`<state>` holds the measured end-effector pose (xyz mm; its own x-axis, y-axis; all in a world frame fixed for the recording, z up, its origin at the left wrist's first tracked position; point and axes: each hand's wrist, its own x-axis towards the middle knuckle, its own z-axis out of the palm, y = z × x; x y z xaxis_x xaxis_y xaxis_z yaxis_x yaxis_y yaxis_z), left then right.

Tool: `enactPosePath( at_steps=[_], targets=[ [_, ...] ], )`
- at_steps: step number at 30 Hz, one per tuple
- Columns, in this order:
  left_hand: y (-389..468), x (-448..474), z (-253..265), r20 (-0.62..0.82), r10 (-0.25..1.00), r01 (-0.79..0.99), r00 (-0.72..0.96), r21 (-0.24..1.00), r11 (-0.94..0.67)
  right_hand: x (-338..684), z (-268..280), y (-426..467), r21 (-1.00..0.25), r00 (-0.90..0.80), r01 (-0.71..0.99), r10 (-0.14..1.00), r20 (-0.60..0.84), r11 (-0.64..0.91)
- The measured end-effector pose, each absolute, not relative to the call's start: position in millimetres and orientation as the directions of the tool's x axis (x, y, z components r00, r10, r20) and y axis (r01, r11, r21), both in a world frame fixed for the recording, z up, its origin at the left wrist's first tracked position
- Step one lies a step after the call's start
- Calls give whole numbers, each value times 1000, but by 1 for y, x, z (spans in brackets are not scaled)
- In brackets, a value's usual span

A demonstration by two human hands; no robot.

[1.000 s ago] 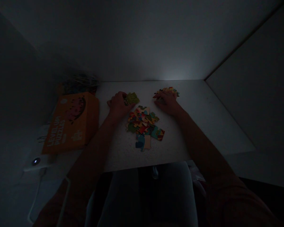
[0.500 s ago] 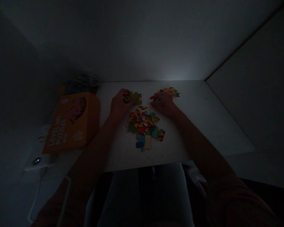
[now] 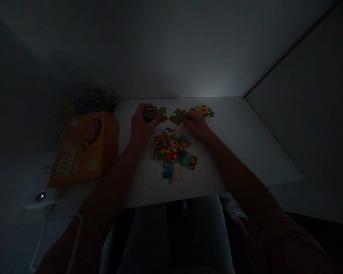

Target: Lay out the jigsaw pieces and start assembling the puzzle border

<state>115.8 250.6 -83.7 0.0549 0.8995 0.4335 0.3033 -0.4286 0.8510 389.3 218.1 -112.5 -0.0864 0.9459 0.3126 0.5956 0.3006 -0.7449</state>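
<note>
Between its thumb and fingers, my left hand (image 3: 142, 125) grips green puzzle pieces (image 3: 161, 112), partly hidden behind the hand. A single green puzzle piece (image 3: 176, 116) is pinched in my right hand (image 3: 198, 125), tilted, with a narrow gap between it and the pieces on the left. Just below both hands lies a loose heap of colourful puzzle pieces (image 3: 171, 147). A second, smaller pile of pieces (image 3: 204, 110) rests beyond my right hand, near the wall. The scene is dim, so fine print on the pieces cannot be made out.
An orange puzzle box (image 3: 81, 148) stands at the left of the white table (image 3: 148, 192). Behind it are dark items in clear plastic (image 3: 100, 97). A white device with a cable (image 3: 42, 198) sits at the lower left. Walls border the table's back and right.
My right hand now holds a green puzzle piece in a pinch, where its fingers were apart before. The left hand's pieces have shifted slightly left and turned.
</note>
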Motion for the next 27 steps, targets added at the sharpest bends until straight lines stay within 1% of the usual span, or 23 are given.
enactPosePath(
  at_steps=[3, 6, 8, 12, 16, 18, 21, 24, 27],
  targets=[
    [255, 112, -85, 401, 916, 259, -12, 886, -384, 391, -109, 219, -816, -80, 492, 949, 304, 303],
    [257, 111, -86, 393, 919, 262, -27, 890, -373, 390, -106, 218, -879, -72, 388, 960, 272, 278],
    [257, 111, -87, 402, 915, 279, -29, 883, -379, 389, -104, 217, -900, -67, 349, 965, 254, 262],
    [258, 110, -88, 405, 913, 302, -41, 876, -375, 389, -101, 212, -897, -114, 341, 959, 259, 282],
    [261, 111, -90, 375, 926, 271, -45, 897, -350, 395, -98, 204, -845, -302, 398, 921, 247, 357],
    [261, 112, -90, 358, 934, 242, -13, 907, -344, 396, -96, 202, -806, -332, 449, 910, 249, 385],
    [256, 118, -87, 337, 937, 228, 96, 908, -350, 391, -92, 199, -760, -269, 517, 918, 291, 393],
    [248, 123, -83, 340, 917, 233, 209, 893, -384, 379, -89, 197, -747, -278, 508, 902, 329, 429],
    [245, 125, -79, 355, 890, 226, 285, 878, -422, 366, -89, 196, -755, -303, 486, 895, 328, 441]
  ],
)
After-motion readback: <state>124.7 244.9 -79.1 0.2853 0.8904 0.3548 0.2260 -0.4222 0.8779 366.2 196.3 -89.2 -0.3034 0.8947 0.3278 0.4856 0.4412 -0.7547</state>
